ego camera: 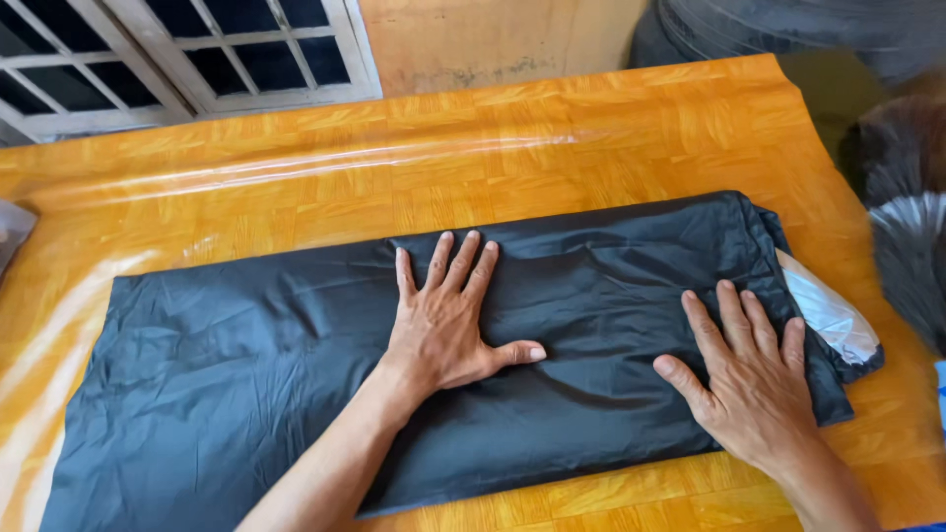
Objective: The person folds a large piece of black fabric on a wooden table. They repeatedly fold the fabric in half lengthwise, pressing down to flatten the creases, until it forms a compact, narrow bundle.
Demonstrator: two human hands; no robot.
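Note:
A dark, near-black garment (227, 365) lies folded in a long flat band across the shiny orange wood-pattern table (552, 128). My left hand (443, 320) presses flat on its middle, fingers spread and pointing away from me. Flat on the right part of the garment rests my right hand (754, 374), fingers apart. A pale silvery lining or label patch (833, 315) shows at the garment's right end, just beyond my right hand. Neither hand grips anything.
A white-framed window grille (187, 49) leans behind the table at the top left. Dark bulky objects (907, 197) stand past the table's right edge. A grey item (12, 232) pokes in at the left edge. An orange wall (493, 39) stands behind.

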